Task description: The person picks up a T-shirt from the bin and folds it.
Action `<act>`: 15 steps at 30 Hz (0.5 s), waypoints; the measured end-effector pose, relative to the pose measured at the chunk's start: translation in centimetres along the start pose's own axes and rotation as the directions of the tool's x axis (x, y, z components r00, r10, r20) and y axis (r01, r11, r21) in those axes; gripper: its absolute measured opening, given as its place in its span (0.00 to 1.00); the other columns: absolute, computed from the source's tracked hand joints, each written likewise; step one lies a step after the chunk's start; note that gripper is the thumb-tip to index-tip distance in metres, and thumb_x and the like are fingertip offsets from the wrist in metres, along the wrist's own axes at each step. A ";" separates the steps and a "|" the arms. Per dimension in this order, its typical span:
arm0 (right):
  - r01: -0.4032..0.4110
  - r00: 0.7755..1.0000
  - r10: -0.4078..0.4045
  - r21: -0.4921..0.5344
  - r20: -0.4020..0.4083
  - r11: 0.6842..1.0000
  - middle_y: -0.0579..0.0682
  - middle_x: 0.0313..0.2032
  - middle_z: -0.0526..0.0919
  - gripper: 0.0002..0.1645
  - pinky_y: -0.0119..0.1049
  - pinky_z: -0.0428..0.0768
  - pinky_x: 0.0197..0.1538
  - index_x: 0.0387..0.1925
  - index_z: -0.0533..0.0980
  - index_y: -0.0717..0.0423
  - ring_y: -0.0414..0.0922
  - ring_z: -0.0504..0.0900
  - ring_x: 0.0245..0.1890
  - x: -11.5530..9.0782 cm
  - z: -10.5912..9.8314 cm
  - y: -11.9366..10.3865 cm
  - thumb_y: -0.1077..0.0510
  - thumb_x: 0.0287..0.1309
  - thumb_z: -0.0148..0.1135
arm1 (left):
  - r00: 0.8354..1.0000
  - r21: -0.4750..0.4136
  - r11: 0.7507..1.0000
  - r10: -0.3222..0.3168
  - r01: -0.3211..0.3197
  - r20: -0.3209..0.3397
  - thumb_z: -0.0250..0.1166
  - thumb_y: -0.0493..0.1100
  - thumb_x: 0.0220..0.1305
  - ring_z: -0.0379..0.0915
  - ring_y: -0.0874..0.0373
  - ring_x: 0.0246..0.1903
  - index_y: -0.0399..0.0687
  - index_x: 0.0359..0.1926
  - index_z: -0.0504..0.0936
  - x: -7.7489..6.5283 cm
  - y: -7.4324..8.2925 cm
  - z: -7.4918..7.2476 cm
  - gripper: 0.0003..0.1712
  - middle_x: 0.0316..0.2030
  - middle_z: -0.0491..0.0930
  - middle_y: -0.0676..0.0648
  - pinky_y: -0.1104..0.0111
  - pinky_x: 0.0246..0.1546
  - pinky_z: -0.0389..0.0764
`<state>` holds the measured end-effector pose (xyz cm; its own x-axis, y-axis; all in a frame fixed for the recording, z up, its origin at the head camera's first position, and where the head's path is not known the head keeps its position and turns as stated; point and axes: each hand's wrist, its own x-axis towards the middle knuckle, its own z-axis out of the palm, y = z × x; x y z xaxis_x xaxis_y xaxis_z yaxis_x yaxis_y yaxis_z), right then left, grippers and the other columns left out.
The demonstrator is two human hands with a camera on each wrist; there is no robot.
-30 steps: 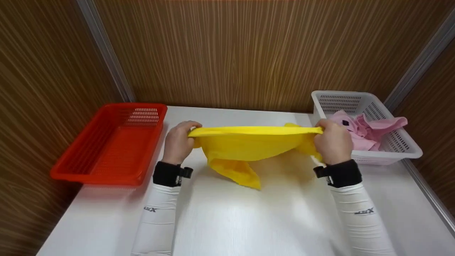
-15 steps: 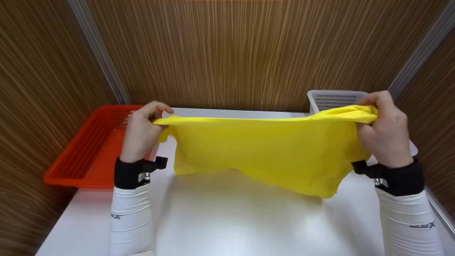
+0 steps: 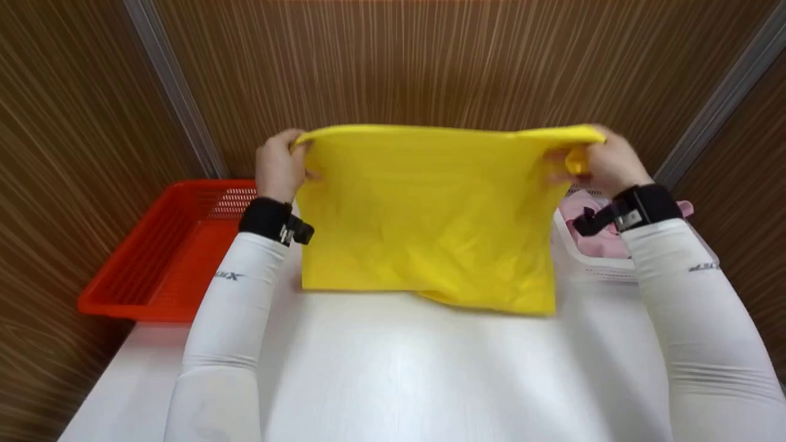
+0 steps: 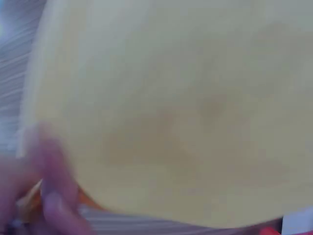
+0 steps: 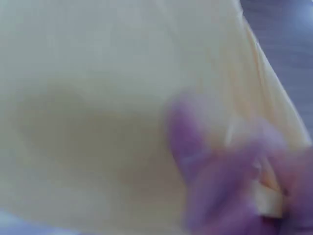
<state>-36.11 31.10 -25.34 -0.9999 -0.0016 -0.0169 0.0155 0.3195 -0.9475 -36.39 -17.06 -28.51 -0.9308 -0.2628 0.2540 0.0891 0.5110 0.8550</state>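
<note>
A yellow cloth (image 3: 424,209) hangs spread between my two hands, its top edge pulled nearly straight against the wood panel. My left hand (image 3: 280,167) pinches the upper left corner. At the upper right corner my right hand (image 3: 609,161) grips a bunched bit of it, some fingers showing in front of the fabric. The lower part is creased towards the right and reaches down over the white table (image 3: 399,374). Both wrist views are blurred; pale yellow fabric (image 4: 186,98) fills most of the left one, and fingers (image 5: 215,181) overlap the fabric in the right one.
A red plastic basket (image 3: 110,301) stands on the left of the table. On the right, a white basket (image 3: 605,270) holds pink cloth (image 3: 599,236), partly hidden behind my right wrist. Wood-grain panels (image 3: 399,61) close off the back and both sides.
Both hands first spread apart, stretching the yellow cloth, then rose and came somewhat closer together. The cloth went from a low, folded sag to hanging open as a broad sheet.
</note>
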 end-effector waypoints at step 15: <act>0.437 0.833 -0.470 -0.174 -0.294 0.883 0.46 0.35 0.73 0.11 0.25 0.71 0.35 0.52 0.73 0.62 0.39 0.70 0.31 -4.5 3.0 6.5 0.69 0.72 0.48 | 0.967 -0.363 0.896 0.228 -0.255 -0.114 0.62 0.26 0.65 0.77 0.50 0.60 0.31 0.48 0.78 -3.3 -7.6 3.6 0.10 0.55 0.82 0.36 0.60 0.65 0.78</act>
<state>-31.52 30.30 -32.40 -0.8418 0.1267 0.5247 -0.4242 0.4457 -0.7882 -35.26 -17.12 -37.46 -0.8392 -0.2307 0.4925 0.4454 0.2282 0.8658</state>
